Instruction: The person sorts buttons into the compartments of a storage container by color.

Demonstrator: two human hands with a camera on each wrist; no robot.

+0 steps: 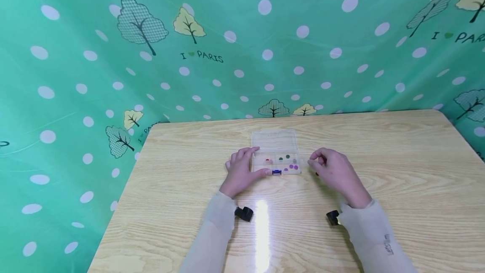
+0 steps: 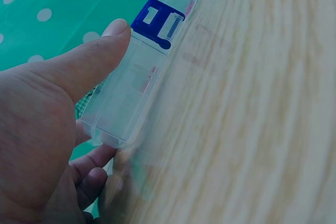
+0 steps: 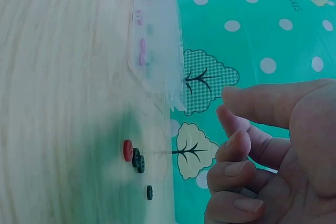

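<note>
left hand (image 1: 241,172) grips the clear box (image 1: 275,151) at its left end, mid-table (image 1: 398,159) – right hand (image 1: 336,172) loosely curled, holding nothing, just beside loose buttons (image 3: 134,158); bare wood all round

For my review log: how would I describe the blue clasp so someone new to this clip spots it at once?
Start at the wooden table; near its middle lies a clear plastic compartment box with its lid open. On the box's near edge, beside the left hand thumb, sits the blue clasp. It is the only solid blue part; everything else on the box is transparent, and the buttons inside are red, green and purple.
</note>
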